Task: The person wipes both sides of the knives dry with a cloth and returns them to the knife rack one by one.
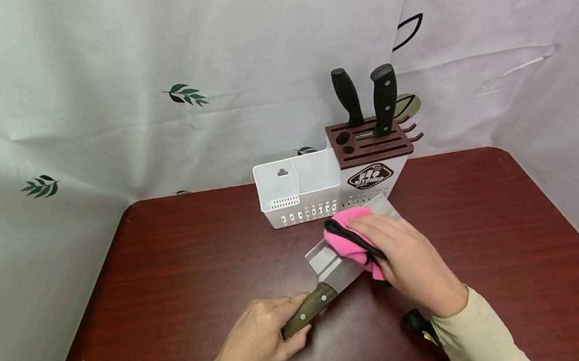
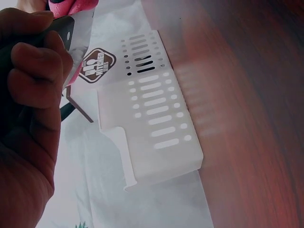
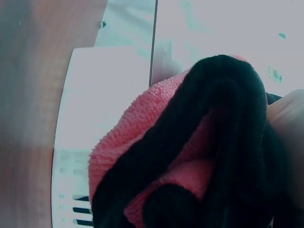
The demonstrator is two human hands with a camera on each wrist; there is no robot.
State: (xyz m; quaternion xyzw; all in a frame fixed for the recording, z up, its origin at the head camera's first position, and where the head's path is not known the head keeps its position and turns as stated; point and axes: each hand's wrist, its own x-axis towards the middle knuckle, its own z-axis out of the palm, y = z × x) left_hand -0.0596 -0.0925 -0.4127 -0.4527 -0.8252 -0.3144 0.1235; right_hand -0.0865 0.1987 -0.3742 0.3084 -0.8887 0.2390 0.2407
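Observation:
My left hand [image 1: 264, 335] grips the dark green handle of a cleaver [image 1: 341, 273], its wide blade slanting up to the right above the table. In the left wrist view the curled fingers [image 2: 35, 71] wrap that handle. Against the blade, my right hand [image 1: 416, 258] holds a bunched pink cloth [image 1: 346, 234] with black edging. The cloth [image 3: 142, 128] fills much of the right wrist view and hides part of the blade. Just behind the blade's far end stands a white knife holder [image 1: 299, 203] with a brown slotted top.
Two black-handled knives [image 1: 385, 98] stand in the holder's slots, and small brown hooks [image 1: 412, 129] jut from its right side. A black handle [image 1: 417, 322] lies on the dark red table [image 1: 184, 283], partly beneath the right forearm. White patterned fabric [image 1: 235, 52] hangs behind.

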